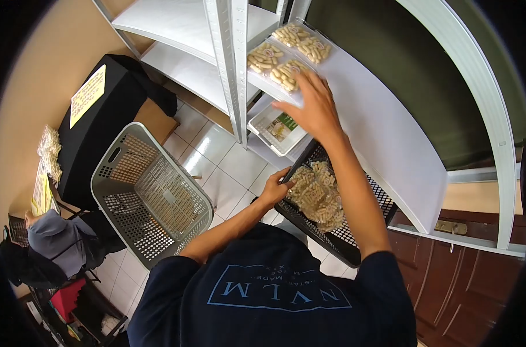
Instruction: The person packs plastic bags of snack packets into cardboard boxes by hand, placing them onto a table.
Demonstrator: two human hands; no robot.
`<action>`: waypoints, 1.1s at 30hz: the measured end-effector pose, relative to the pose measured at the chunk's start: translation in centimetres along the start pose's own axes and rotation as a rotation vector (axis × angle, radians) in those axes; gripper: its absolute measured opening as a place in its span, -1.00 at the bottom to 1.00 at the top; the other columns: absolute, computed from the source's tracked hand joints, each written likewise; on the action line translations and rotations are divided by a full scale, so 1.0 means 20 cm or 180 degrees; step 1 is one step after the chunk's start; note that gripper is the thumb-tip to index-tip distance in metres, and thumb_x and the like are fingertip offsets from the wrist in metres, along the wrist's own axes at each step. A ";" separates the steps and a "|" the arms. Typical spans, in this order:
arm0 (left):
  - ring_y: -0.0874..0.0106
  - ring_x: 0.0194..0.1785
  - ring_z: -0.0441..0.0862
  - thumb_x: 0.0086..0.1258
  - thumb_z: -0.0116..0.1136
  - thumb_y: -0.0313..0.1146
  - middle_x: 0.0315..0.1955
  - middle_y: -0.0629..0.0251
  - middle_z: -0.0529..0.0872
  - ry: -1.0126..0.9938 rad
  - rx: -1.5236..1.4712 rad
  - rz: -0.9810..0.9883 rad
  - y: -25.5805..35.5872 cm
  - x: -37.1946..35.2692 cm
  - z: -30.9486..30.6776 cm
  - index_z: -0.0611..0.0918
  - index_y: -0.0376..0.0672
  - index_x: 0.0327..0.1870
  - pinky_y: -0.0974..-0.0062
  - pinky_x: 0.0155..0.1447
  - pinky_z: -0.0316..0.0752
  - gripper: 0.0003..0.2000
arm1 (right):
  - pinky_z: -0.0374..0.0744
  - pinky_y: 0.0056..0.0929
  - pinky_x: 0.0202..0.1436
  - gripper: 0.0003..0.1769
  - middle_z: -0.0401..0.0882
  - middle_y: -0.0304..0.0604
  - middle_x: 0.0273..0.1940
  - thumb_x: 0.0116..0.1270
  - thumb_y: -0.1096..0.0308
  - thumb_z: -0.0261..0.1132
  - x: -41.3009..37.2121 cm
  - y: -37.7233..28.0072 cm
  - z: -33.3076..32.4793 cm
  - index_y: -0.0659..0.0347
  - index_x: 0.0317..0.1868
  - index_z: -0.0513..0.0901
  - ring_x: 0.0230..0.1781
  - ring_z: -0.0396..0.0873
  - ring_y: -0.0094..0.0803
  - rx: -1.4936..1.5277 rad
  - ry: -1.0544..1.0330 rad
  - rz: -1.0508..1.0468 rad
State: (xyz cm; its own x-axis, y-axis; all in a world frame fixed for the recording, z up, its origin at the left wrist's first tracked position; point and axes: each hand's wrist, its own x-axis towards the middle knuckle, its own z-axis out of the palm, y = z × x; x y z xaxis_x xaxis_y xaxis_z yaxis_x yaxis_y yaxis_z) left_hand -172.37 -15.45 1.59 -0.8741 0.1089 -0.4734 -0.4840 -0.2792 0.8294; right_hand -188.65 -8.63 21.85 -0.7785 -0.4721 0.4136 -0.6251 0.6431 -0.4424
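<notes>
navy shirt with pale lettering is filling the bottom of the view, and both bare arms are reaching out from it. the left hand is gripping the near rim of a black basket, fingers curled shut around the edge, and is holding it up against the front of the white shelf. clear bags of pale snack pieces are lying piled inside that basket.

the right hand is stretching over the basket onto the shelf, fingers spread and lying flat, the tips touching the nearest packet. two more packets of the same pale pieces are lying just beside it, farther back on the shelf and against the metal upright.

below, on a lower shelf, a shallow tray is holding a green-labelled pack. a grey laundry basket is sitting tilted on the white tiled floor, well apart from the hands. off to the left another person in grey is sitting near a black-draped counter.
</notes>
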 end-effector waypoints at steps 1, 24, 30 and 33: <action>0.48 0.00 0.56 0.29 0.22 -0.50 0.00 0.27 0.67 0.0018 0.0049 0.0064 0.01 -0.01 0.00 0.49 -0.24 0.28 0.55 0.11 0.43 -0.52 | 0.35 0.17 0.20 -0.19 0.29 0.09 0.30 0.05 0.03 0.49 0.13 0.01 0.07 0.17 0.27 0.41 0.28 0.28 0.11 -0.0067 0.0099 -0.0221; 0.48 0.01 0.57 0.35 0.22 -0.47 0.00 0.21 0.65 0.0037 0.0129 0.0134 0.05 -0.02 0.02 0.47 -0.32 0.27 0.55 0.10 0.47 -0.54 | 0.57 -0.35 0.03 -0.64 0.66 0.13 -0.06 0.29 0.54 0.22 -0.55 0.16 -0.38 0.34 0.11 0.55 -0.07 0.68 -0.11 0.0916 -0.0080 0.0886; 0.45 0.04 0.57 0.36 0.20 -0.48 0.07 0.16 0.62 -0.0087 0.0104 0.0204 0.00 0.01 0.00 0.40 -0.36 0.32 0.55 0.11 0.46 -0.50 | 0.55 -0.42 0.03 -0.58 0.67 0.04 -0.05 0.30 0.52 0.25 -1.05 0.18 -0.43 0.27 0.19 0.53 -0.08 0.65 -0.32 0.1257 -0.1721 0.2248; 0.47 0.02 0.57 0.36 0.19 -0.49 0.04 0.19 0.63 -0.0107 0.0155 0.0118 0.03 -0.01 0.01 0.42 -0.35 0.30 0.57 0.08 0.46 -0.52 | 0.54 -0.37 0.09 -0.58 0.64 0.10 0.00 0.29 0.54 0.22 -1.38 0.41 -0.12 0.27 0.18 0.54 -0.02 0.64 -0.21 0.0994 -0.1483 0.2182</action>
State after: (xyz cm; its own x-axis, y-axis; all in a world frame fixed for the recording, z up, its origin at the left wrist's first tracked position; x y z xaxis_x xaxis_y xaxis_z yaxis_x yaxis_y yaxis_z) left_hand -172.55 -15.47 2.17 -0.8920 0.1315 -0.4324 -0.4518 -0.2368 0.8601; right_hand -172.13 11.02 8.67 -0.8892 -0.2848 -0.3581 0.0533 0.7129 -0.6993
